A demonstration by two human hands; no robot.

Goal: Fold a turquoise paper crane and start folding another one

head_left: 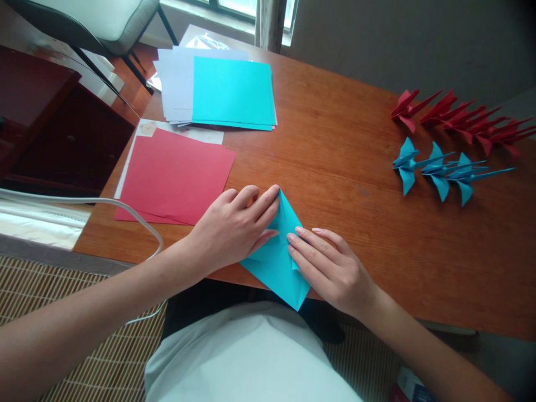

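A folded blue paper (280, 262) lies at the near edge of the wooden table (335, 145), with one corner hanging past the edge. My left hand (232, 226) rests on the paper's left side, fingers curled and pinching its upper tip. Flat on the right side lies my right hand (330, 265), its fingers stretched out together and pressing the paper down.
Red sheets (173, 176) lie to the left. A stack of pale sheets topped by a blue one (232, 92) sits at the back. Three blue folded cranes (439, 170) and several red ones (464, 120) line the right side. A white cable (125, 209) curves off the left edge.
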